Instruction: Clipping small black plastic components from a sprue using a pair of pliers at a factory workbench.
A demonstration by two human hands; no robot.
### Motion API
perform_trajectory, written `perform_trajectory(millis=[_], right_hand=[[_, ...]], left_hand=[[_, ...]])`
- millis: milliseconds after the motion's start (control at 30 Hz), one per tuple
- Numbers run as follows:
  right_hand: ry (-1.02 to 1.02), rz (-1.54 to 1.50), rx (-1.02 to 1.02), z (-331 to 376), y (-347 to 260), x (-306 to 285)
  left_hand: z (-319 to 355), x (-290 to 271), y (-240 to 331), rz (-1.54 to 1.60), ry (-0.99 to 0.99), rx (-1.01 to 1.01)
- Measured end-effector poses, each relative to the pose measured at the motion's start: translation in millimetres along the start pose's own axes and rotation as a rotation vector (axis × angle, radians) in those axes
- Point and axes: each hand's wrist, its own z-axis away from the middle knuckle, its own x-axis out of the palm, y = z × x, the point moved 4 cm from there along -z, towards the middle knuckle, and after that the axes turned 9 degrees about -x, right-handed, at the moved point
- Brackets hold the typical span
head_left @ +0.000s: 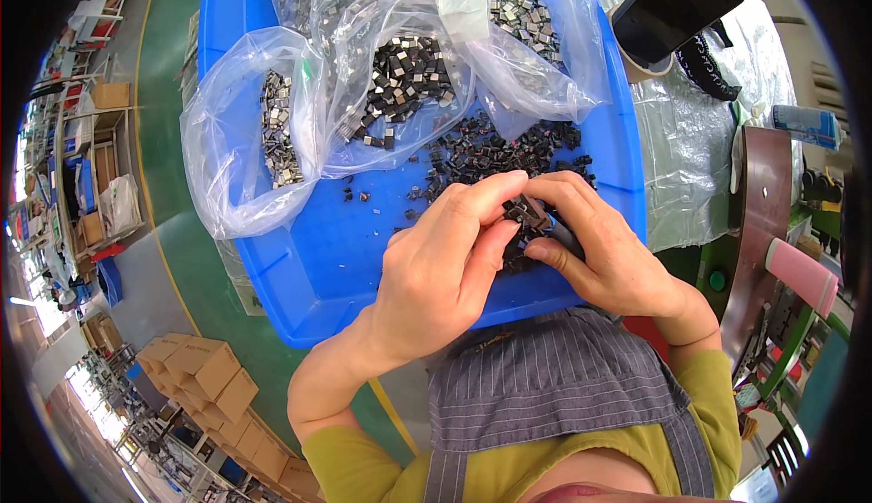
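Olive shirt (354, 467) is nearest the cam. L hand (431, 258) & R hand (613, 253), fingers bent, pinch small dark bits (526, 216) over near end of 1 blue tray (318, 276); can't tell bits' long axis or which way they point. At least 3 clear bags (241, 139) inside. Green floor (177, 149), brown boxes (204, 376) at L.
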Motion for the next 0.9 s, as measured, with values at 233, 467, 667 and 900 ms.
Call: perform_trajectory(millis=[233, 467, 667, 900], right_hand=[[0.017, 0.043, 0.003, 3.0, 3.2, 1.7], [0.032, 0.059, -0.016, 6.2, 3.9, -0.9], [0.014, 0.031, -0.034, 4.8, 1.4, 3.3], [0.004, -0.045, 0.037, 3.9, 1.8, 4.7]], left_hand=[[-1.0, 1.6, -4.0, 0.047, -0.001, -0.015], [-10.4, 1.3, -3.7, 0.405, -0.293, -0.302], [-4.5, -1.4, 0.3, 0.461, -0.310, -0.278], [-6.9, -3.5, 3.9, 0.423, -0.300, -0.268]])
